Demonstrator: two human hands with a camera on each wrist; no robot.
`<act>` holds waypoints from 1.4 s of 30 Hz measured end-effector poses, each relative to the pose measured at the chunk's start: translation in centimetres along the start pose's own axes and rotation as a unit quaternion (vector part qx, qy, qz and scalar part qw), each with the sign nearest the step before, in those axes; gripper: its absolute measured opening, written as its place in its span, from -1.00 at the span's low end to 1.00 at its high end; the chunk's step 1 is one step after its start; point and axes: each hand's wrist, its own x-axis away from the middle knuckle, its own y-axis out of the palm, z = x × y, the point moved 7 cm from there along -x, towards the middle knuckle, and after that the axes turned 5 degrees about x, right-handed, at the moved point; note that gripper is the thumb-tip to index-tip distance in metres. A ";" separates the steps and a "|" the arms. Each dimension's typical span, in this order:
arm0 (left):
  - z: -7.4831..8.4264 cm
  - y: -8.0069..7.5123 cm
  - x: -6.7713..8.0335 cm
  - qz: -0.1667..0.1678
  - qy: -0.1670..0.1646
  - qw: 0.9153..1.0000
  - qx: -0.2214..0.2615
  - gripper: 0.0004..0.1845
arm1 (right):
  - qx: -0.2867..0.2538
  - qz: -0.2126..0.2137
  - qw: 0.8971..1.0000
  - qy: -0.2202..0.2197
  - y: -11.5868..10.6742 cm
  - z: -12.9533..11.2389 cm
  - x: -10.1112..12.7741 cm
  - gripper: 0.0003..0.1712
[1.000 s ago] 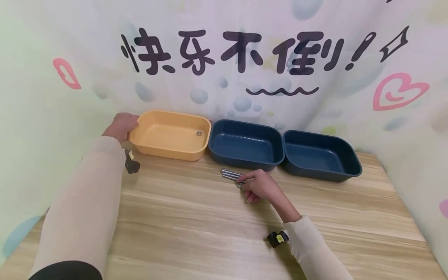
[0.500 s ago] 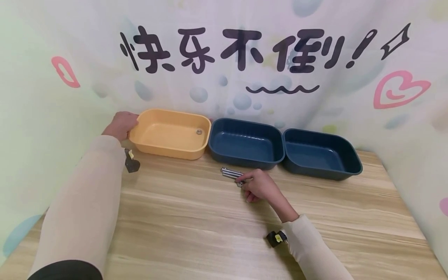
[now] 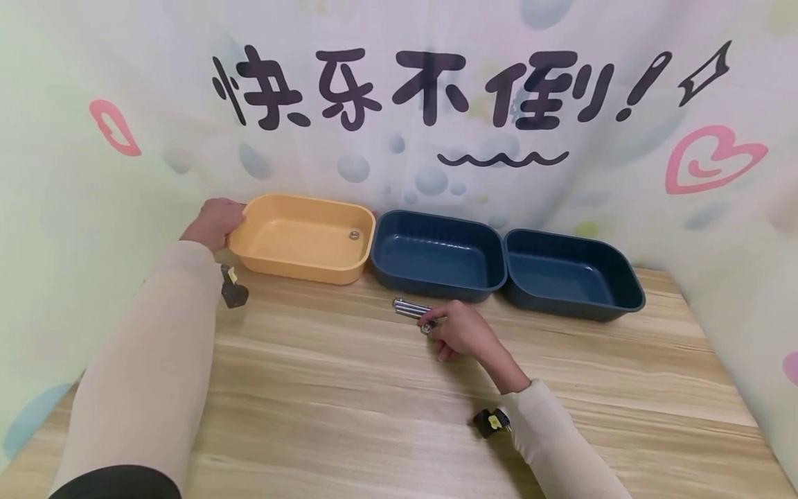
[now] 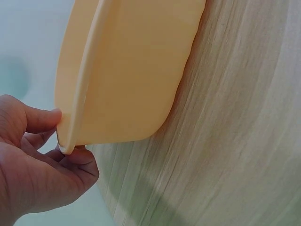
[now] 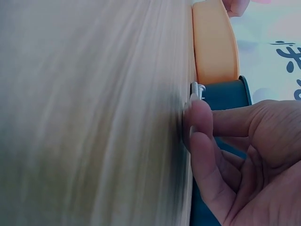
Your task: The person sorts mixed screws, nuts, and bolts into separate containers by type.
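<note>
- Three tubs stand in a row along the back of the wooden table, side by side and touching or nearly so: one yellow tub on the left and two dark blue ones, the middle blue tub and the right blue tub.
- One small round metal piece lies inside the yellow tub, near its right back corner; what it is exactly is too small to tell.
- One left hand grips the yellow tub at its left end; in the left wrist view the thumb lies over the rim and the fingers curl under it, pinching the edge.
- One small bundle of shiny metal rods lies on the table just in front of the middle blue tub; the number of rods in it cannot be counted.
- One right hand rests on the table at the near end of that bundle, its fingers curled and their tips closing on the metal; whether the bundle is lifted off the wood cannot be told.
- Two small black devices with yellow marks show, one at each wrist: one by the left sleeve, one by the right sleeve.
- Behind the tubs hangs one printed backdrop with black characters, bubbles and pink hearts.
</note>
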 end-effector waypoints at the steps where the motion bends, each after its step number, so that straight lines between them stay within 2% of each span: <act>1: 0.0 0.0 0.0 0.000 0.002 1.000 -0.001 -0.51 | 0.004 0.000 1.000 0.000 0.0 0.0 0.0 -0.78; 10: 0.1 0.0 -0.1 0.000 0.009 1.000 0.006 -0.52 | 0.008 0.013 0.999 -0.036 -0.9 -0.8 -0.2 -0.79; 15: -0.1 0.1 -0.2 -0.002 -0.006 1.000 0.008 -0.52 | 0.007 0.018 0.999 -0.038 -1.5 -1.4 -0.4 -0.78; 20: -0.2 0.1 -0.2 -0.007 -0.008 1.000 0.004 -0.51 | -0.006 0.009 0.999 -0.036 -1.7 -2.2 -0.6 -0.78; 27: 0.0 0.1 -0.3 -0.003 0.003 1.000 -0.001 -0.52 | -0.029 0.012 0.998 -0.048 -2.0 -3.9 -0.8 -0.78; 35: -0.3 0.1 -0.3 -0.003 -0.009 1.000 0.012 -0.51 | -0.060 0.024 0.997 -0.031 -2.0 -6.0 -1.1 -0.75; 42: -0.4 0.1 -0.4 -0.006 -0.015 1.000 0.002 -0.50 | -0.068 0.029 0.996 -0.055 -1.8 -8.1 -1.2 -0.78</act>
